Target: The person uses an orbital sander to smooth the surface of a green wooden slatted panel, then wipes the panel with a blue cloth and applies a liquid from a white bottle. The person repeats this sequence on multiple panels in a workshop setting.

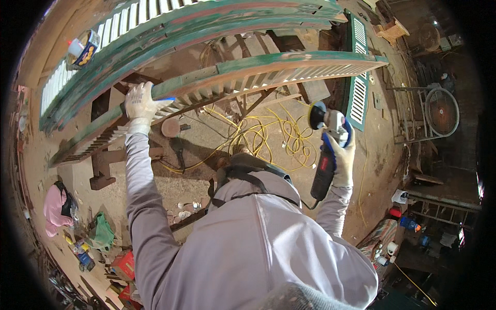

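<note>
The fabric-gloved left hand [140,103] has its fingers clamped on the slatted, wooden louvered shutter [232,70]; the gloved right hand [343,151] wraps its fingers around a black, slim-bodied angle grinder [324,168]. Thin yellow cable [248,135] loops across the dusty, stained floor [374,150]. The shutter, tilted before the person, shows worn green paint and brown patches.

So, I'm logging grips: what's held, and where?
The right hand holds the grinder by its body, behind the disc; the left hand grips the louvred shutter by its edge.
</note>
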{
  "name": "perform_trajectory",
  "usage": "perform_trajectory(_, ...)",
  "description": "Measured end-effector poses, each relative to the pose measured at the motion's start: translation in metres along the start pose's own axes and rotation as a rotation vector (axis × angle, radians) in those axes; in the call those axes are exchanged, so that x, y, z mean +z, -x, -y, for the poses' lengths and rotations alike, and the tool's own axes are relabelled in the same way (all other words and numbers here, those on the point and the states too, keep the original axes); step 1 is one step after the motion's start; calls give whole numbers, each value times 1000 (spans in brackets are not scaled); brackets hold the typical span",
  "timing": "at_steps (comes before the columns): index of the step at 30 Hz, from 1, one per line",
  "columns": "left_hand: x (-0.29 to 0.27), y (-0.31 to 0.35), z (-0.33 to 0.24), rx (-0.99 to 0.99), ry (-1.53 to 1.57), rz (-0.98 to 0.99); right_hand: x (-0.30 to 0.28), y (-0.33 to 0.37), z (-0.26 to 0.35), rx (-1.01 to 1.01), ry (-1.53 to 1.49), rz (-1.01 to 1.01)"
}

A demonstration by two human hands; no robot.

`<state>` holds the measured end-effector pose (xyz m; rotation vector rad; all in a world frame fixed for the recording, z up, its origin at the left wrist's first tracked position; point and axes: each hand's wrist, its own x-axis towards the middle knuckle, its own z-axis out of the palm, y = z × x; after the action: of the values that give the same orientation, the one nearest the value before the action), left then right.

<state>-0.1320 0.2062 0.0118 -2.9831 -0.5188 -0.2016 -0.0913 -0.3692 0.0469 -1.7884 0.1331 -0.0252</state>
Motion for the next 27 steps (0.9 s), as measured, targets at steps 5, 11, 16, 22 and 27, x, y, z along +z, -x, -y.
perform_trajectory(5, 3, 3, 2, -85, 11, 108, 24, -18, 19, -42, 76, 66)
perform_trajectory(11, 13, 10, 1, -25, -17, -58, 29, -27, 41, -169, 352, 97)
perform_trajectory(16, 3, 6, -7, -49, -1, 9, 25, -30, 40, -107, 297, 99)
perform_trajectory(22, 19, 8, 2, -16, -38, -99, 29, -38, 30, -109, 255, 79)
perform_trajectory(27, 4, 4, 1, -38, 49, -21, 31, -43, 17, -125, 256, 131)
